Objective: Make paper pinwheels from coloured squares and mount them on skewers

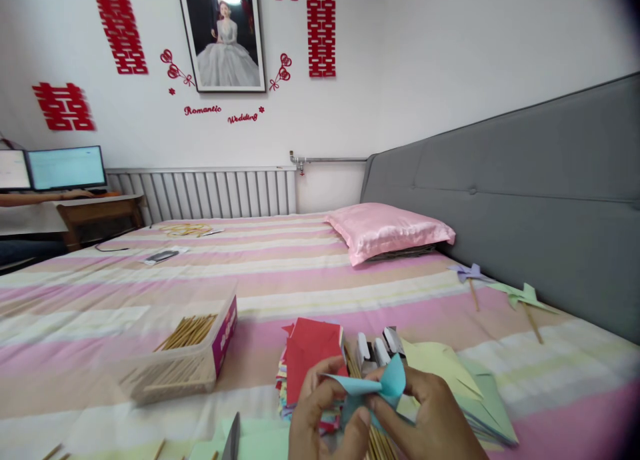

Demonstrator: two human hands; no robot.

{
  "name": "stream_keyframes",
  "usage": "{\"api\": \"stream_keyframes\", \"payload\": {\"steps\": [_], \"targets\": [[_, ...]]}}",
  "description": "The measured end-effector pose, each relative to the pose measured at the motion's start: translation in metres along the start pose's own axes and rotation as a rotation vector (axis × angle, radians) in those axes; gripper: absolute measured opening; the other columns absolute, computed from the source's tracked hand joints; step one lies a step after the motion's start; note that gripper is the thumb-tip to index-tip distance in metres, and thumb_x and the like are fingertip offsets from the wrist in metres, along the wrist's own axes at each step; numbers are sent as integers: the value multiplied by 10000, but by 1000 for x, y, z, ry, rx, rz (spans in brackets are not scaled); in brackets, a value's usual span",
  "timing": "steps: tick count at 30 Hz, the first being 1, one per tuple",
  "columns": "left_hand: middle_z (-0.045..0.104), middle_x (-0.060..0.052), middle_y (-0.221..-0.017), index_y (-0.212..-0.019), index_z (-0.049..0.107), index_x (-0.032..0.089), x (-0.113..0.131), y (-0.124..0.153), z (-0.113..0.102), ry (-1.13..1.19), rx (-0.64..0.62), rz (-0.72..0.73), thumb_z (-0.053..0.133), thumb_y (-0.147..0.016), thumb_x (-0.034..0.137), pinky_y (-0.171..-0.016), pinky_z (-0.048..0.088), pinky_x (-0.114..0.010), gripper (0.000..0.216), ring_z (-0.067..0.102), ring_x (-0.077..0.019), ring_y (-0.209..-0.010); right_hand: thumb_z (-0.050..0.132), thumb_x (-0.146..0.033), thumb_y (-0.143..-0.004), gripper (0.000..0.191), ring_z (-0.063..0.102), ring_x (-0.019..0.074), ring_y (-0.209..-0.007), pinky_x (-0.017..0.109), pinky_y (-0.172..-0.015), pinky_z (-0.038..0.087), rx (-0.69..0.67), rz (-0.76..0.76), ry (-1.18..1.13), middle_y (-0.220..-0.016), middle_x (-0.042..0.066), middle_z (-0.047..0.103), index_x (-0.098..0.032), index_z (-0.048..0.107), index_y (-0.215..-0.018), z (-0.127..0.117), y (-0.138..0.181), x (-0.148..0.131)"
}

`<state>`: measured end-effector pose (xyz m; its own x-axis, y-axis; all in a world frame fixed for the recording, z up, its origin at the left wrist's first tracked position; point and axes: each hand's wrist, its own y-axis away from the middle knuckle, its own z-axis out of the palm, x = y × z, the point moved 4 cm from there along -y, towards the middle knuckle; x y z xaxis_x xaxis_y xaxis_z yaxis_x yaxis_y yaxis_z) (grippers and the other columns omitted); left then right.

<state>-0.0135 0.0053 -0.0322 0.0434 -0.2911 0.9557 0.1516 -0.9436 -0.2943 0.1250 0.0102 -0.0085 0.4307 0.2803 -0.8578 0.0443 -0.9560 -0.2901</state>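
Both of my hands meet at the bottom middle over the bed. My left hand (320, 417) and my right hand (430, 420) pinch a folded light blue paper piece (385, 383) between fingers and thumbs, its flaps bent toward the centre. Just behind it lies a stack of coloured paper squares with a red sheet (313, 350) on top. Thin wooden sticks (380, 443) lie under my hands. A small white and black object (377, 347), perhaps a stapler, sits behind the blue piece.
A clear box of wooden sticks (185, 353) stands at the left. Green paper sheets (465, 380) lie at the right. A purple pinwheel (471, 275) and a green pinwheel (523, 297) rest near the grey headboard (525, 200). A pink pillow (390, 230) lies behind.
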Motion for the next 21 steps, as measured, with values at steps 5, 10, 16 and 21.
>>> {"api": "stream_keyframes", "payload": {"steps": [5, 10, 16, 21], "targets": [[667, -79, -844, -717, 690, 181, 9, -7, -26, 54, 129, -151, 664, -615, 364, -711, 453, -267, 211, 584, -221, -845, 561, -362, -740, 258, 610, 240, -726, 306, -678, 453, 45, 87, -126, -771, 74, 697, -154, 692, -819, -8, 0, 13], [686, -45, -837, -826, 646, 172, 38, 0, -40, 7, 172, -171, 639, -668, 342, -786, 405, -280, 232, 576, -201, -869, 592, -373, -727, 301, 609, 239, -754, 284, -613, 453, 88, 121, -250, -766, 66, 689, -129, 675, -883, -16, 4, 10], [679, -67, -846, -862, 607, 161, 62, 10, -49, -119, 182, -106, 588, -719, 335, -758, 415, -287, 226, 599, -195, -822, 639, -369, -685, 310, 612, 232, -751, 280, -615, 454, 154, 194, -367, -772, 57, 697, -130, 672, -880, -32, 12, 2], [661, -56, -628, -741, 630, 177, 40, 9, -19, -770, -183, -77, 414, -795, 296, -569, 404, -282, 252, 606, -198, -606, 681, -395, -622, 331, 575, 186, -600, 267, -535, 431, 286, 201, -452, -639, 29, 661, -123, 683, -810, -53, 13, 4]]}}
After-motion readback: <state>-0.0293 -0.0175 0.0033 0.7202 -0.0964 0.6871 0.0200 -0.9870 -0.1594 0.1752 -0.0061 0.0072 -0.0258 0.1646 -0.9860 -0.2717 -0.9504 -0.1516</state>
